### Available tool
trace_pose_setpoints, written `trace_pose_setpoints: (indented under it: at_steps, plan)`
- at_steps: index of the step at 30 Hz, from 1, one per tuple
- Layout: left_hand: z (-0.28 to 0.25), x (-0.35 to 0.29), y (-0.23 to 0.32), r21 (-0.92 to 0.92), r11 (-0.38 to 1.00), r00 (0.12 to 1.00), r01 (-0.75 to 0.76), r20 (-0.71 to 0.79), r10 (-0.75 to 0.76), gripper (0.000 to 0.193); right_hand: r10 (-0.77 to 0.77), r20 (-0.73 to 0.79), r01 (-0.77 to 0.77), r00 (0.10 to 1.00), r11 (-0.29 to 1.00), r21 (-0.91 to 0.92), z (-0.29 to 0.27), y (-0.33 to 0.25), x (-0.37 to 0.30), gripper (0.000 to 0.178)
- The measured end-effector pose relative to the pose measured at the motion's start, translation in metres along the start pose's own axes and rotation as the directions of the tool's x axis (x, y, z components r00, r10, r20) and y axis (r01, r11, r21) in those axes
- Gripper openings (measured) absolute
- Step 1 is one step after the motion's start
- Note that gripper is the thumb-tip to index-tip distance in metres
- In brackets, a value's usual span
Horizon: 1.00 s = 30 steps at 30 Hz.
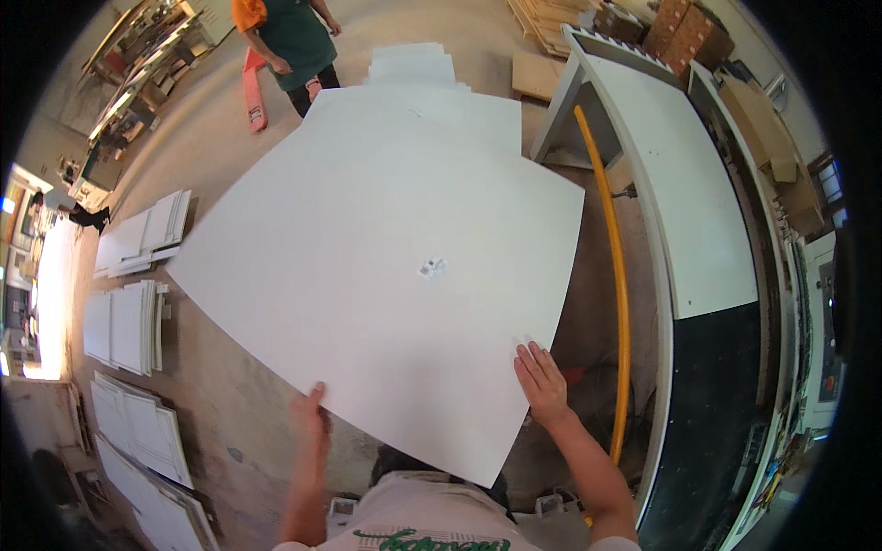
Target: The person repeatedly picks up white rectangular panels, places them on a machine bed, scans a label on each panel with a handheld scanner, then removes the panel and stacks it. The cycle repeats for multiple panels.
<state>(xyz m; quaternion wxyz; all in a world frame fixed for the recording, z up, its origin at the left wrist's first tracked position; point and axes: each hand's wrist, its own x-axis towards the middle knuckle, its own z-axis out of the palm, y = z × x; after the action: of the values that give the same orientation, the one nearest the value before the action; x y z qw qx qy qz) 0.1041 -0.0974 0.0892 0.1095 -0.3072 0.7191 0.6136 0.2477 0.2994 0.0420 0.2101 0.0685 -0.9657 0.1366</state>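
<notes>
A large white panel [367, 230] lies at an angle in front of me, its near corner pointing toward my body. My left hand [314, 418] grips its near left edge, thumb on top and the other fingers hidden below. At the near right edge, my right hand [544, 384] holds the panel with its fingers laid over the top; its thumb is hidden. A small printed label [432, 267] sits near the panel's middle. More white sheets [411, 64] show beyond the far edge.
Stacks of white panels [119, 328] stand on the floor at left. A long machine table [684, 184] with a yellow bar [617, 285] runs along the right. A person in a green apron [299, 41] stands at the far left, beside a red pallet jack [254, 96].
</notes>
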Motion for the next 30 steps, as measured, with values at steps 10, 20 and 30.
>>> trace_pose_setpoints:
  at_steps: [10, 20, 30]
  plan:
    - [0.083, -0.026, 0.203, -0.494, 0.531, 0.491, -0.689, 0.221, 0.843, 0.035, 0.483, -0.65, -0.225, 0.586, 0.868, 0.442, -0.175, -0.055, 0.056, 0.019]
    - [0.334, 0.148, -0.076, 0.167, 0.961, 0.699, 0.221, 0.66, -0.276, 0.085, 0.563, -0.785, -0.45, -0.259, 0.649, 0.613, -0.297, -0.084, -0.002, 0.064]
    - [0.382, 0.169, -0.03, 0.118, 0.988, 0.767, 0.1, 0.623, -0.152, 0.07, 0.517, -0.651, -0.403, -0.556, 0.517, 0.755, -0.437, -0.134, -0.137, 0.079]
